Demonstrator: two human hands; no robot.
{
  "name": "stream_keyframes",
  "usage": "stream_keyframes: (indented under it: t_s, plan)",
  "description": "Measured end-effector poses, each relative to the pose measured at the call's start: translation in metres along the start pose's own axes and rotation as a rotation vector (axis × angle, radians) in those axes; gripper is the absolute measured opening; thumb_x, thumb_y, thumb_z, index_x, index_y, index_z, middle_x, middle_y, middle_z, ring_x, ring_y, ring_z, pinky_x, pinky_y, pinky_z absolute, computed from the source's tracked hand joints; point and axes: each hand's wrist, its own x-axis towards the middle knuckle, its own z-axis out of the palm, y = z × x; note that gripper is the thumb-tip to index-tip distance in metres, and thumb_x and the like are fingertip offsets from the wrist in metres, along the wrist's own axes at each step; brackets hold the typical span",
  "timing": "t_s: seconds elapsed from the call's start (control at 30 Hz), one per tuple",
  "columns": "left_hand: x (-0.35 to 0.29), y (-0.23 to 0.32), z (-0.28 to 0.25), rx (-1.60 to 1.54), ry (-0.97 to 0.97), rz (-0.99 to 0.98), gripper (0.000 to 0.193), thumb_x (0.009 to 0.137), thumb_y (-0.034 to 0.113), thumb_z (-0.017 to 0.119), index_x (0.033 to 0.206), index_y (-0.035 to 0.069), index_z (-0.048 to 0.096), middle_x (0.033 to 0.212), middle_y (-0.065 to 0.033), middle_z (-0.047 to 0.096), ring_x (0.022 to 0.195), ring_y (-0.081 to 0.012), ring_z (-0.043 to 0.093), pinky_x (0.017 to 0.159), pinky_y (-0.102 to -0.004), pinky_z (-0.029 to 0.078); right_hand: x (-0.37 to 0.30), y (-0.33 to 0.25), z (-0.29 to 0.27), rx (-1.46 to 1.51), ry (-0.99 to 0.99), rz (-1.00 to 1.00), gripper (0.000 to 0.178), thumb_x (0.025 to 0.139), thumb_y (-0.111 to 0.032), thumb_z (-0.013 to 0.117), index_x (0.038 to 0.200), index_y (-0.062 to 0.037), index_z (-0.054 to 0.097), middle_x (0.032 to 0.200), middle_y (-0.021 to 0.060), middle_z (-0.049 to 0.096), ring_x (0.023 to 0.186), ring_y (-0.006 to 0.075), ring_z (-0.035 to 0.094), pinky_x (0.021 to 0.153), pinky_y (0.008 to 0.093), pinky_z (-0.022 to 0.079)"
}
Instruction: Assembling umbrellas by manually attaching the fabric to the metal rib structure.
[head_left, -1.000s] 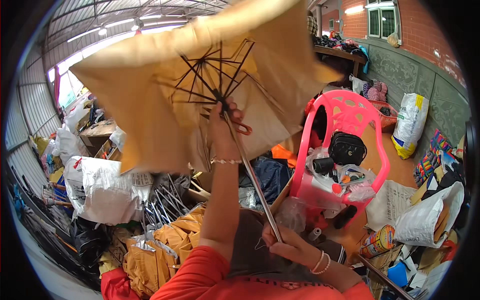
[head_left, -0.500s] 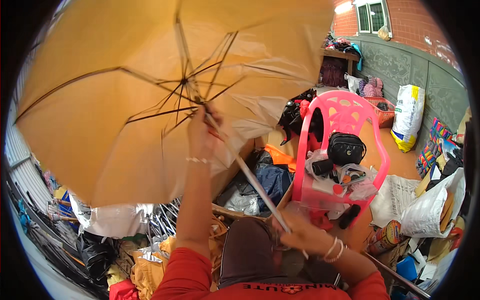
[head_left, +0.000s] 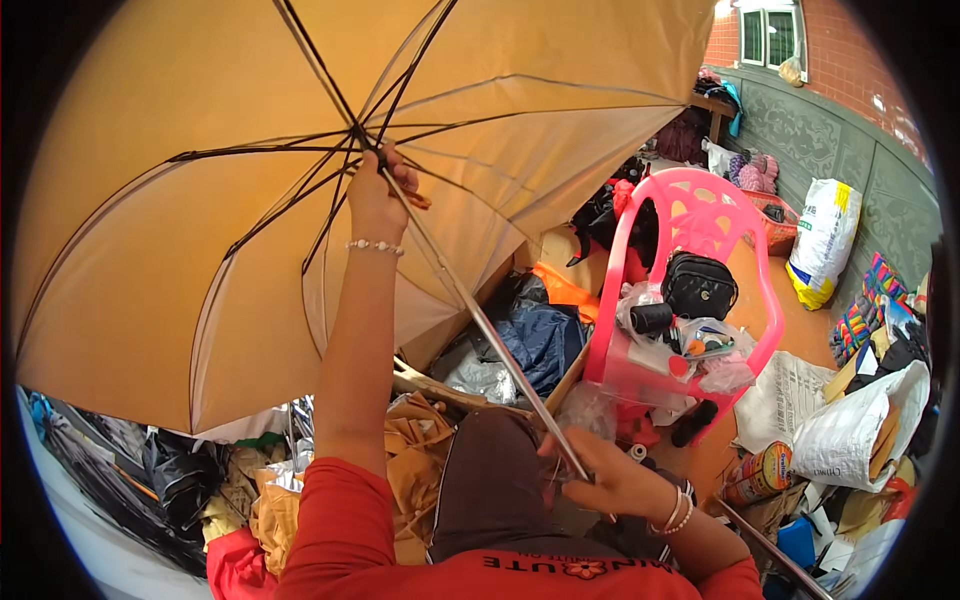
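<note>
A large orange-tan umbrella [head_left: 140,290] is spread wide across the upper left, its black ribs and underside facing me. My left hand [head_left: 380,200], arm stretched up, is closed around the top of the metal shaft [head_left: 490,335], just below where the ribs meet. The shaft slants down to the right toward my lap. There my right hand [head_left: 615,475] grips its lower end, fingers wrapped round it. A small orange-brown bit shows beside my left fingers; I cannot tell what it is.
A pink plastic chair [head_left: 597,350] at right carries a black bag [head_left: 700,286] and plastic-wrapped small items. Dark folded cloth [head_left: 545,345] lies in a box ahead. Umbrella frames [head_left: 105,470] pile at left. A white sack [head_left: 826,235] and a tin [head_left: 757,474] stand further right.
The umbrella has spread tauter and come lower and nearer. My left hand has pushed up along the shaft toward the rib hub. My right hand stays at the lower end.
</note>
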Motion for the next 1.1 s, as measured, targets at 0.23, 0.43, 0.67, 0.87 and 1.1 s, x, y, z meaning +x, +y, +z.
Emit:
stream_keyframes:
  t_s: [0.23, 0.43, 0.67, 0.87, 1.1]
  plan:
    - [-0.02, 0.007, 0.02, 0.061, 0.0, 0.041, 0.041, 0.109, 0.032, 0.038, 0.11, -0.001, 0.062, 0.075, -0.0021, 0.058, 0.059, -0.0126, 0.048, 0.055, -0.029, 0.046, 0.013, -0.001, 0.003, -0.101, 0.123, 0.051, 0.026, 0.081, 0.0, 0.057, 0.106, -0.0023, 0.05, 0.092, 0.0061, 0.046, 0.082, 0.0183, 0.047, 0.075, 0.0315, 0.042]
    - [-0.024, 0.01, 0.005, 0.545, -0.076, 0.072, 0.046, 0.104, 0.043, 0.05, 0.103, 0.001, 0.069, 0.072, -0.0013, 0.063, 0.051, -0.0088, 0.043, 0.048, -0.0235, 0.039, 0.008, -0.004, 0.002, -0.105, 0.154, -0.019, 0.023, 0.077, 0.002, 0.051, 0.1, -0.0027, 0.047, 0.089, 0.0109, 0.044, 0.078, 0.0228, 0.047, 0.072, 0.0321, 0.041]
    - [-0.034, 0.006, 0.007, 1.131, 0.051, 0.127, 0.045, 0.095, 0.046, 0.064, 0.087, 0.003, 0.074, 0.066, -0.0001, 0.065, 0.047, -0.0031, 0.036, 0.042, -0.0201, 0.026, 0.001, 0.015, -0.015, -0.18, 0.18, -0.097, 0.03, 0.075, -0.002, 0.057, 0.104, 0.001, 0.048, 0.092, 0.014, 0.045, 0.08, 0.0299, 0.046, 0.073, 0.0346, 0.041]
    - [-0.011, 0.001, -0.01, 0.97, -0.1, 0.311, 0.037, 0.093, 0.038, 0.066, 0.081, 0.004, 0.075, 0.056, 0.0035, 0.053, 0.046, -0.0026, 0.034, 0.04, -0.0215, 0.021, 0.002, 0.025, -0.015, -0.192, 0.192, -0.127, 0.033, 0.075, 0.0, 0.055, 0.107, 0.0, 0.049, 0.096, 0.0165, 0.047, 0.09, 0.0346, 0.05, 0.082, 0.0389, 0.043]
    - [-0.016, -0.008, -0.011, 0.86, -0.007, 0.254, 0.035, 0.095, 0.037, 0.065, 0.087, 0.004, 0.074, 0.064, 0.0012, 0.06, 0.048, -0.0031, 0.035, 0.042, -0.0211, 0.026, 0.006, 0.025, -0.016, -0.064, 0.097, 0.002, 0.032, 0.075, 0.001, 0.056, 0.106, -0.001, 0.049, 0.097, 0.0154, 0.049, 0.088, 0.034, 0.051, 0.08, 0.037, 0.044]
